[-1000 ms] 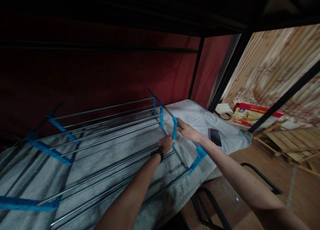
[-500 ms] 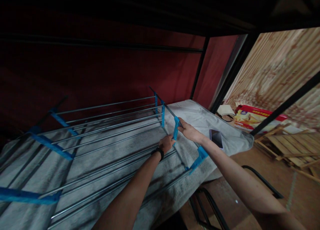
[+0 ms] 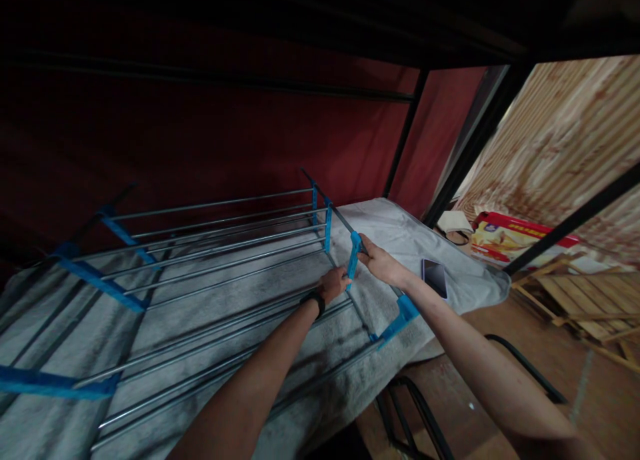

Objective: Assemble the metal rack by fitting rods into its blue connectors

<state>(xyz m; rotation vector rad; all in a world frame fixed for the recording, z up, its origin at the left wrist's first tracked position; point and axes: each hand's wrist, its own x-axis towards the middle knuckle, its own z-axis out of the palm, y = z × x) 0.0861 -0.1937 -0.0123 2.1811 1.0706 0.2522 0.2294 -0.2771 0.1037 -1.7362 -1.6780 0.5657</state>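
A metal rack (image 3: 215, 252) with grey tubes and blue plastic brackets lies on its side on a light grey blanket (image 3: 395, 228). My left hand (image 3: 334, 284), a dark band on its wrist, is closed at the lower end of one blue bracket (image 3: 353, 259). At that bracket's upper end, my right hand (image 3: 379, 263) wraps its fingers round the joint with the side tube. Another blue bracket (image 3: 400, 319) is on the near end, below my right forearm. More blue brackets (image 3: 103, 283) line the rack's left end.
A phone (image 3: 434, 278) lies on the blanket right of my hands. Black bed-frame posts (image 3: 480, 137) rise at the right, with a dark red wall (image 3: 240, 133) behind. On the floor are a red and yellow box (image 3: 520, 239), wooden slatted pieces (image 3: 580, 303) and black metal tubing (image 3: 417, 413).
The view has shifted slightly. Both hands keep their places on the same blue bracket, and the rack looks unchanged.
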